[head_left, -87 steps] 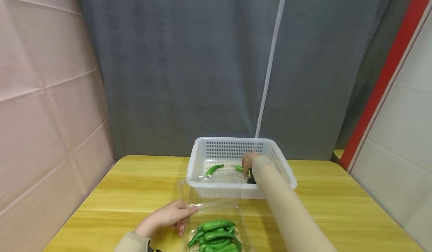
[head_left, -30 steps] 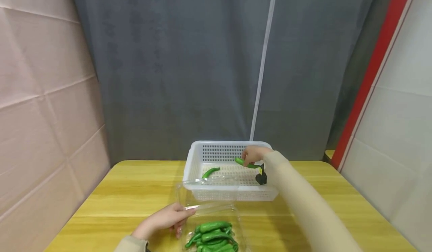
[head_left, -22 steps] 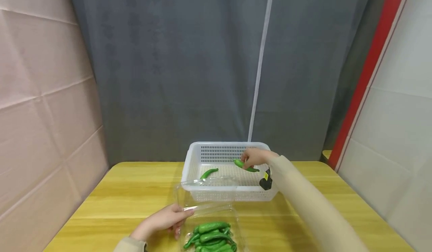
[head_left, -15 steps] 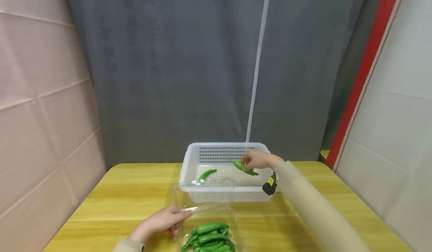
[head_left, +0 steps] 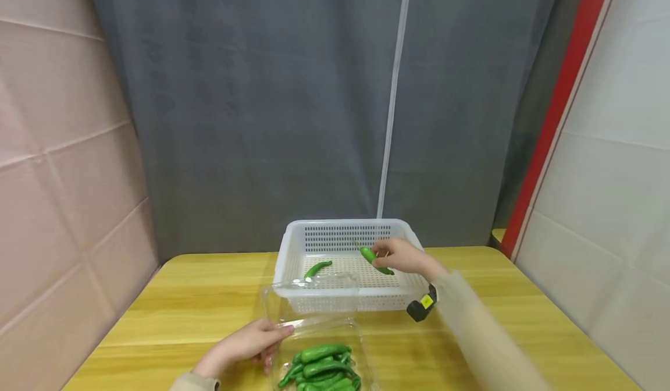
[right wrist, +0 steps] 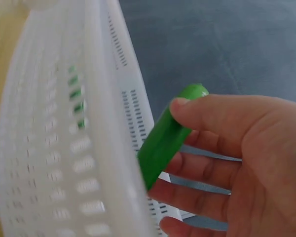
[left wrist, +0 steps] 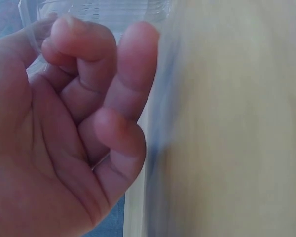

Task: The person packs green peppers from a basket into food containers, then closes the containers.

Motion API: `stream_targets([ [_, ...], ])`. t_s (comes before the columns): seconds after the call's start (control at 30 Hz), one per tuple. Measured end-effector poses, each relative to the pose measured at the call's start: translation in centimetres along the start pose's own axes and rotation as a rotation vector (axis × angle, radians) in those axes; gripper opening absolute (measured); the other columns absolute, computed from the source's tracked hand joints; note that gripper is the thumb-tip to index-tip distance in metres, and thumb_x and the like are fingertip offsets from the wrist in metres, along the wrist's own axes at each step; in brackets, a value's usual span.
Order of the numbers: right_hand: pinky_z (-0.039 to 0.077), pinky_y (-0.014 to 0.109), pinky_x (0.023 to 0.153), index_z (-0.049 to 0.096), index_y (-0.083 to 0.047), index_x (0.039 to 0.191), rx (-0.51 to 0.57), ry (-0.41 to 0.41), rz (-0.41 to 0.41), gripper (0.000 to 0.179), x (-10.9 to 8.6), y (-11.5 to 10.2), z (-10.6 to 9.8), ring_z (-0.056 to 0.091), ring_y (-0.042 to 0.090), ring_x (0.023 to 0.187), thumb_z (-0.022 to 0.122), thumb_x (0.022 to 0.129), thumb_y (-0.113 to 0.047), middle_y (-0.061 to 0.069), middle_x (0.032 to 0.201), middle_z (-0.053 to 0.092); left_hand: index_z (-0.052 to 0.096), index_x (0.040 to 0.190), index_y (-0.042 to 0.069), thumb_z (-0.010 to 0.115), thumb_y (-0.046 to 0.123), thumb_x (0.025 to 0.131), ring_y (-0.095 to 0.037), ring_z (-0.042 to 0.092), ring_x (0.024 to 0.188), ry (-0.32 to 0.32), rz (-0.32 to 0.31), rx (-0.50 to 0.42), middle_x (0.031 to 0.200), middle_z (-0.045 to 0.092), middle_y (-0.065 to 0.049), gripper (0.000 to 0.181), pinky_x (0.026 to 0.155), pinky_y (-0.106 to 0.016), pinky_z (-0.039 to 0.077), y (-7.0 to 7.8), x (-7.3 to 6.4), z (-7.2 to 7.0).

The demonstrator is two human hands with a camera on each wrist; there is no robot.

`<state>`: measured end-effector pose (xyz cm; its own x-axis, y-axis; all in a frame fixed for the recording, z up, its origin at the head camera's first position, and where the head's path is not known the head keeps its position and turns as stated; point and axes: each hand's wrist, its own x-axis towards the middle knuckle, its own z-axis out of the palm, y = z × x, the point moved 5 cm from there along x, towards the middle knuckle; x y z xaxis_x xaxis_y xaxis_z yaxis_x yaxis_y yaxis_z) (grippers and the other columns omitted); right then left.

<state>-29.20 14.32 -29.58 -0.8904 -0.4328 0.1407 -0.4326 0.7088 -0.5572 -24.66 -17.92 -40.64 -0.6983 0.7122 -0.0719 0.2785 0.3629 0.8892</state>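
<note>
In the head view my right hand (head_left: 405, 257) pinches a green chili pepper (head_left: 369, 255) between thumb and fingers over the white plastic basket (head_left: 387, 292). The right wrist view shows the thumb on the pepper's upper end, with its lower end hidden behind the basket rim (right wrist: 108, 113). One more green chili (head_left: 317, 269) lies in the basket's left part. At the near side, my left hand (head_left: 246, 342) grips the left edge of a clear, lidded plastic box (head_left: 313, 324), thumb over the edge. Several green chilies (head_left: 325, 369) are piled inside that box.
The box's raised clear lid (head_left: 272, 304) overlaps the basket's front wall. Both containers stand on a yellow wood-grain table (head_left: 209, 292). A grey curtain (head_left: 262, 117) hangs behind, and pale walls flank the table. A black wrist camera (head_left: 421, 306) sits at my right cuff.
My right hand has picked the chili up from the basket floor and drawn it slightly toward me, tilting it. My left hand stays on the box edge. The head view has shifted a little.
</note>
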Motion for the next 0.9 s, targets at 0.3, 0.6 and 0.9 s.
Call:
stream_targets([
  [0.3,0.047,0.036,0.078,0.065,-0.006,0.105,0.096,0.116,-0.003,0.018,-1.6,0.2,1.0,0.057,0.016,0.087,0.063,0.094,-0.019,0.001,0.093,0.063,0.049,0.059,0.002,0.047,0.038,0.103,-0.015,0.062,0.045,-0.014,-0.002,-0.012,0.047,0.054,0.002,0.057,0.041,-0.021,0.033,0.1,0.2,0.0],
  [0.6,0.048,0.033,0.079,0.062,0.002,0.115,0.181,0.193,-0.031,0.028,-2.3,0.5,2.1,0.059,0.017,0.089,0.062,0.095,-0.018,0.004,0.098,0.065,0.042,0.067,-0.017,0.046,0.038,0.103,-0.013,0.061,0.046,-0.024,-0.006,-0.03,0.047,0.051,0.001,0.066,0.042,-0.021,0.032,-0.2,0.1,-0.1],
  [0.9,0.051,0.039,0.083,0.062,-0.002,0.117,0.17,0.258,-0.038,0.027,-2.8,-0.2,1.7,0.061,0.021,0.098,0.062,0.096,-0.019,0.005,0.104,0.066,0.048,0.069,-0.016,0.046,0.038,0.103,-0.015,0.061,0.046,-0.021,-0.012,-0.018,0.048,0.055,0.002,0.063,0.041,-0.021,0.033,-0.5,0.2,-0.1],
])
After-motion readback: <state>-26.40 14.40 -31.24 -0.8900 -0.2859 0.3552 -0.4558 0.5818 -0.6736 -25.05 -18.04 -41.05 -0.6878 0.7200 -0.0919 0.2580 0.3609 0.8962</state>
